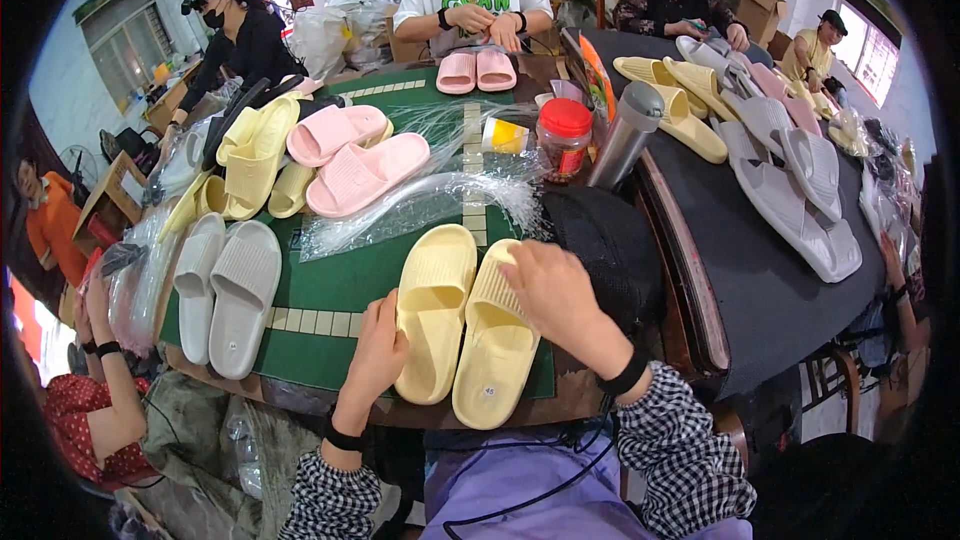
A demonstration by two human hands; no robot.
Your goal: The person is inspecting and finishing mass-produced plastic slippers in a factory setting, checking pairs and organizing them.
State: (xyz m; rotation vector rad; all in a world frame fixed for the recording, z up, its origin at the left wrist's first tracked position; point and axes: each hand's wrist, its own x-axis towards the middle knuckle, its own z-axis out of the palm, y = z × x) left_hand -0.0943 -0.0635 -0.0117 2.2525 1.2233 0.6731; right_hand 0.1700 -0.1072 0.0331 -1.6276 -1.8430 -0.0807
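A pair of pale yellow slide slippers lies side by side before me, toes pointing away. At the outer edge of the left yellow slipper point(425, 340) is my left hand point(374, 355), its fingers curled in against the side. My right hand point(562, 300) is closed over the toe end of the right yellow slipper point(487, 380), covering part of its ribbed strap. That slipper has a small round sticker on its heel. To the left, a pair of grey slippers point(240, 285) rests flat on the green table mat point(315, 285).
Beyond lie clear plastic bags point(430, 215), pink slippers point(365, 178) and more yellow slippers point(262, 155). A red-lidded jar point(565, 140) and steel flask point(628, 130) stand at the right. Grey slippers point(800, 205) cover part of the black table point(720, 230). Several people sit around.
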